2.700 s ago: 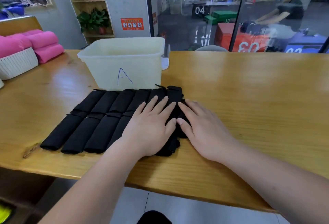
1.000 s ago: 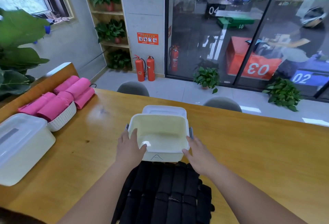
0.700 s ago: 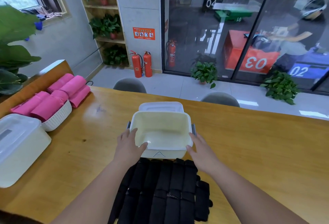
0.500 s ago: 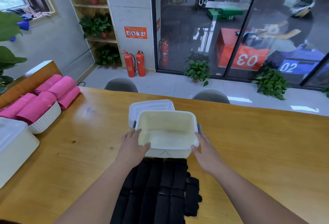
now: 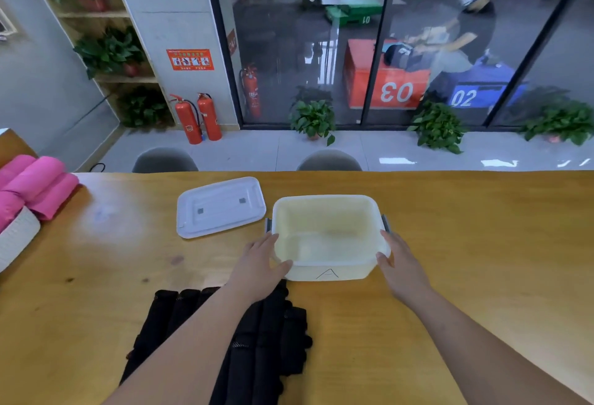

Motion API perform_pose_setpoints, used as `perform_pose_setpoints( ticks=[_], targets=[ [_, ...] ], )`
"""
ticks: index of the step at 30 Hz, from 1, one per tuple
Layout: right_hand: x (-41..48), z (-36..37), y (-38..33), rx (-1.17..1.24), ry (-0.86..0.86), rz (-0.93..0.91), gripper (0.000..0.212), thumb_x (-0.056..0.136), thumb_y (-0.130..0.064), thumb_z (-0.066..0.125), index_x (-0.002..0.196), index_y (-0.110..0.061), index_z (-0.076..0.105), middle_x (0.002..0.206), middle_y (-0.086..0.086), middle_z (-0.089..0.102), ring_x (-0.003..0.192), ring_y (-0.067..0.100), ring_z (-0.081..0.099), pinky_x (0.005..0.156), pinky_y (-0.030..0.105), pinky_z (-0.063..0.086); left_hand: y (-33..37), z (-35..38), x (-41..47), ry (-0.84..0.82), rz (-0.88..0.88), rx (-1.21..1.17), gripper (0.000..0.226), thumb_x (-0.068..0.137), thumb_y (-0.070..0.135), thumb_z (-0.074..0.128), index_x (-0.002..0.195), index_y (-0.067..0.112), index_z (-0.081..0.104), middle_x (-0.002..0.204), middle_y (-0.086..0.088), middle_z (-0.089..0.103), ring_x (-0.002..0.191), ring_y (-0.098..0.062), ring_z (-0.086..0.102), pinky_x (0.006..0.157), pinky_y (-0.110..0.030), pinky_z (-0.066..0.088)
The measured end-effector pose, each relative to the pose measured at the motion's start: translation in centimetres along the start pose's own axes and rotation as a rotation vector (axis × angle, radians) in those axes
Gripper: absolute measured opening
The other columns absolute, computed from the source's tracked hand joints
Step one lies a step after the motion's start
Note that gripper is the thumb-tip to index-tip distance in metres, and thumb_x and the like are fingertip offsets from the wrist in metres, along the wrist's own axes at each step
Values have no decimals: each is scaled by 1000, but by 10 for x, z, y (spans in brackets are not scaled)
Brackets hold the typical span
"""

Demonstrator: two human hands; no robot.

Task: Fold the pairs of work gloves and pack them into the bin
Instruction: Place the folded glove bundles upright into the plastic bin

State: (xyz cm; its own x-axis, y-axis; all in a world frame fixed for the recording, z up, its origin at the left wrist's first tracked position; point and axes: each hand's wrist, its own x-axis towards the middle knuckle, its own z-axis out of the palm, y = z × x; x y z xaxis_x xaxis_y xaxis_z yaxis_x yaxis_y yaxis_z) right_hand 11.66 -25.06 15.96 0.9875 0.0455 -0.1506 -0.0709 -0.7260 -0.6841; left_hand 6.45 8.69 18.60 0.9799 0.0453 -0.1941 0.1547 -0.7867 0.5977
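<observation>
Currently both hands are on the bin (image 5: 337, 272), one on each short side. Left hand (image 5: 257, 263): fingers laid almost straight along the bin's left wall, thumb bent round the near left corner. Right hand (image 5: 401, 269): same hold mirrored, fingers up the right wall toward the grey latch, thumb hooked on the near right corner. The bin sits upright on the table (image 5: 482, 243) between my palms, open at the top, with a hand-drawn "A" on the wall facing me; nothing visible inside.

Lid (image 5: 221, 206): flat on the table, just beyond and to the outside of my left fingertips, close beside the bin.

Folded black gloves (image 5: 273, 340): a row lying under my left forearm, nearer to me than the bin, not touching it as far as I can tell.

Far out past my left hand: pink rolls (image 5: 35, 186) in a white basket (image 5: 16, 237).
</observation>
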Motion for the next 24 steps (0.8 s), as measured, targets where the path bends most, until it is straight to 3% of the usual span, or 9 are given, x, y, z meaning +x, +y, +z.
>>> perform_pose_setpoints(
  ticks=[2,6,8,11,14,16,19,24],
  targets=[
    [-8,-10,10,15,49,34,57,109,-28,45,163,-37,30,173,-14,17,153,16,33,116,40,38,13,13,1,-18,14,-2,79,101,55,59,167,31,24,173,14,22,160,-15,11,129,-45,25],
    [-26,-19,26,-13,192,124,55,105,-22,42,159,-32,35,170,-16,22,138,21,47,88,40,46,35,38,-6,-23,60,17,76,102,52,60,167,32,25,172,15,23,159,-16,13,127,-42,27],
    [-32,-19,33,-18,257,151,55,104,-21,41,158,-30,36,169,-15,24,136,24,47,84,41,48,43,49,-12,-4,91,27,75,102,50,60,166,31,27,171,15,25,157,-14,14,126,-39,27],
    [-40,-15,40,-26,344,186,55,103,-19,42,157,-27,39,169,-5,28,149,24,31,104,46,46,48,62,-21,31,122,5,72,102,48,60,165,29,31,168,16,28,155,-11,16,123,-32,26],
    [-47,-7,40,-133,417,147,50,106,-25,44,156,-21,42,171,4,26,157,25,14,122,51,30,49,66,-31,102,123,-79,63,104,39,61,161,30,37,163,22,32,151,-4,23,117,-24,26],
    [-52,-2,33,-188,461,29,48,106,-25,49,153,-19,45,171,6,24,159,28,11,124,53,28,42,68,-39,155,94,-129,52,105,31,61,155,30,44,155,24,37,146,-2,31,116,-23,30],
    [-64,11,16,-261,480,-291,45,99,-15,62,144,-17,57,165,8,35,154,34,27,120,52,33,20,75,-52,138,4,-161,50,106,27,58,154,31,47,151,21,43,139,-6,45,115,-30,44],
    [-92,54,-1,-299,208,-707,35,95,-13,66,129,-21,68,134,0,58,120,25,55,99,42,50,-15,91,-78,15,-122,-101,51,105,22,61,154,24,50,142,12,53,118,-1,57,103,-22,49]
  ],
)
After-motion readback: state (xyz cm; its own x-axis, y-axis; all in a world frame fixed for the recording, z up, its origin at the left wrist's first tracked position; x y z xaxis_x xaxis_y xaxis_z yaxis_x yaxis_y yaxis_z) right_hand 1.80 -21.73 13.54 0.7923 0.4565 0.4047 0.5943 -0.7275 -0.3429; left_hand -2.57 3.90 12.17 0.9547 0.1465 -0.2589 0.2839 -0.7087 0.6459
